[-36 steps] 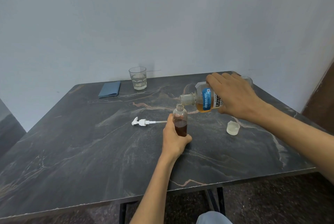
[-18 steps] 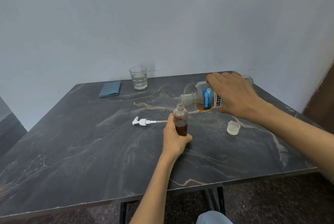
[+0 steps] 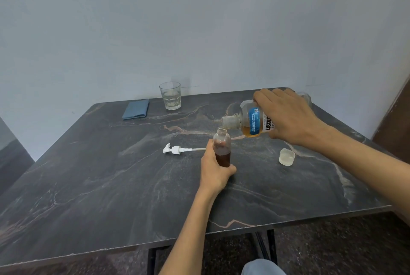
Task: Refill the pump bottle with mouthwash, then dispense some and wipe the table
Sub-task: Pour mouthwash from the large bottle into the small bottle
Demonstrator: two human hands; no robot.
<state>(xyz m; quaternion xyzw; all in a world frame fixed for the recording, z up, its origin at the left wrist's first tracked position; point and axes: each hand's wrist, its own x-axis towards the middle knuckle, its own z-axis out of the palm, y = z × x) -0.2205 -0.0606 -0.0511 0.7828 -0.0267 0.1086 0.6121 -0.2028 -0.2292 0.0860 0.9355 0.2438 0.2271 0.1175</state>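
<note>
Steadiness comes first, so I begin nearest me: my left hand (image 3: 216,169) wraps its fingers round the lower half of the pump bottle (image 3: 222,147), which stands upright on the dark marble table (image 3: 111,197) with its neck bare. It looks roughly half full of brown mouthwash. Just beyond and to the right, my right hand (image 3: 286,117) grips the big mouthwash bottle (image 3: 250,120) from above, tipped nearly flat, its mouth right over the small neck. I cannot make out the stream itself. To pour well, I judge I should keep the lip close above that narrow opening, tilt slowly, and watch the level so it stops short of the shoulder, leaving room for the pump tube. The pump head (image 3: 175,149) lies left of the bottle, the cap (image 3: 286,156) to the right. Farther back sit a folded blue cloth (image 3: 135,109) and a glass (image 3: 170,95).
</note>
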